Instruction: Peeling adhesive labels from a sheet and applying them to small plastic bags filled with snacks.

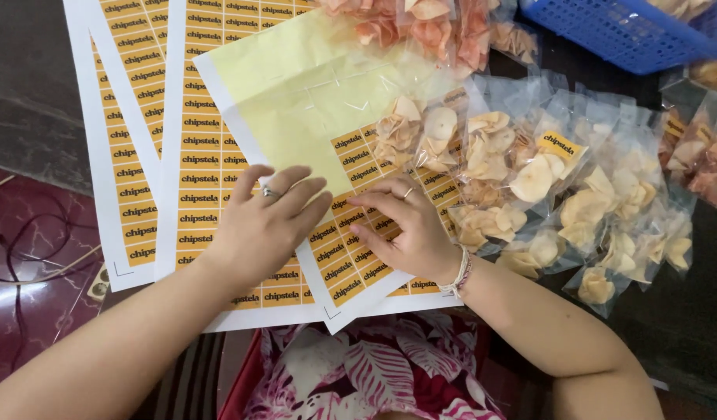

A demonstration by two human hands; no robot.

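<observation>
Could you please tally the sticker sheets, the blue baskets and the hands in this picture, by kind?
Sheets of orange rectangular paper stickers: 3, the top one partly peeled
Blue plastic mesh basket: 1
Hands: 2, left hand and right hand, both on the sheets
Total: 6

A blue plastic basket (607, 35) stood at the upper right. Clear bags of pale chips (576, 210) lay beside pinkish chip bags (420, 27).

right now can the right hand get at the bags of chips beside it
Probably yes. The right hand rests on the sticker sheet, and the bags of chips lie just to its right on the same surface, with nothing between them. The left hand is on the far side.
</observation>
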